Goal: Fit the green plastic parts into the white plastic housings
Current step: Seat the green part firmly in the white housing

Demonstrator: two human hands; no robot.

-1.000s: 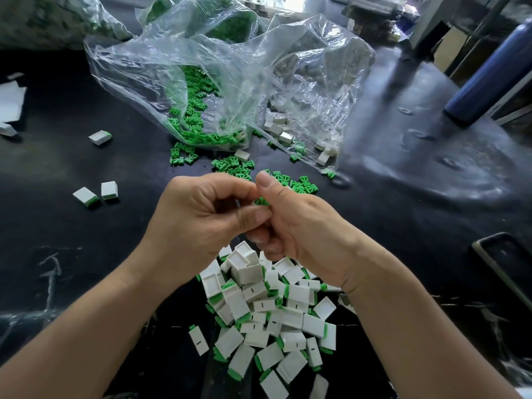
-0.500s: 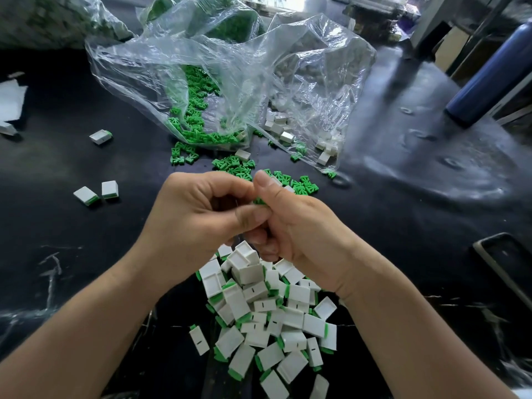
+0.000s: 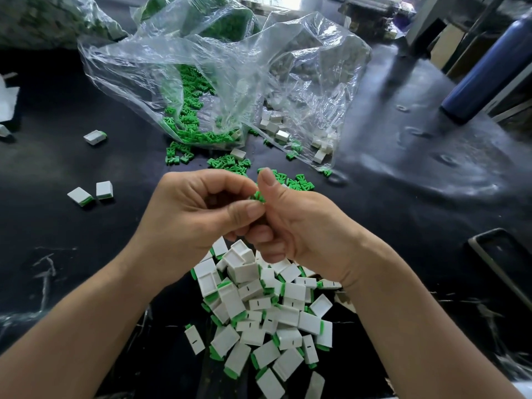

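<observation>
Inside the clear bag point(image 3: 288, 53): green parts point(image 3: 187, 122) on the left, white housings point(image 3: 276, 125) on the right. Left hand point(image 3: 198, 217) and right hand point(image 3: 305, 226) close together, each grip curled tight, pinching one small green piece point(image 3: 258, 196) at the fingertips. Underneath on the black counter point(image 3: 57, 168), a pile of filled housings point(image 3: 273, 312); blue bottle point(image 3: 483, 67) far right.

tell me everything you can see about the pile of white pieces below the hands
The pile is a loose heap of small white rectangular plastic housings, many with a green edge showing at one end, some with a short dark slit on a face. They lie jumbled at all angles on the dark table, near the person.
</observation>
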